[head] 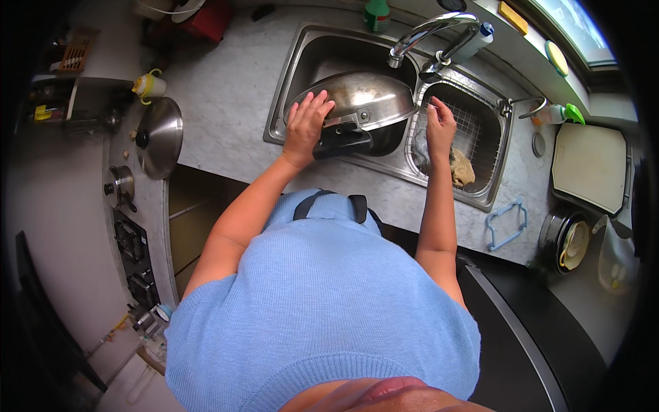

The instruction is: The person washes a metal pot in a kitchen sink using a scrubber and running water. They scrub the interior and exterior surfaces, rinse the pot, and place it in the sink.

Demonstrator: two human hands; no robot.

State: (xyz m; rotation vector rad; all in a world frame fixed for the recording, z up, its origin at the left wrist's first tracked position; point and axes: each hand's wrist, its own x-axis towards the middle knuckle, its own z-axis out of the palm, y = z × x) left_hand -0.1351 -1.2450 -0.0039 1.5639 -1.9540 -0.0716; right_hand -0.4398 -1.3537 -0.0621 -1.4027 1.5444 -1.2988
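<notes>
A steel pan [360,95] with a black handle [345,141] lies tilted in the left basin of the double sink, its outer side facing up. My left hand [309,123] rests on the pan's near left edge beside the handle; whether its fingers grip the rim is hidden. My right hand [440,123] is raised over the left part of the right basin, close to the pan's right end, with thumb and fingertips near each other. Whether something small is between them cannot be told. Below it, a tan cloth or sponge [462,168] lies in the wire basket [473,129].
A chrome faucet [437,26] arches above the sink. On the left counter are a large steel lid [162,138], a small pot [122,186] and a yellow-handled cup [150,86]. To the right are a blue plastic frame [507,224], a cutting board [589,167] and stacked pots [566,242].
</notes>
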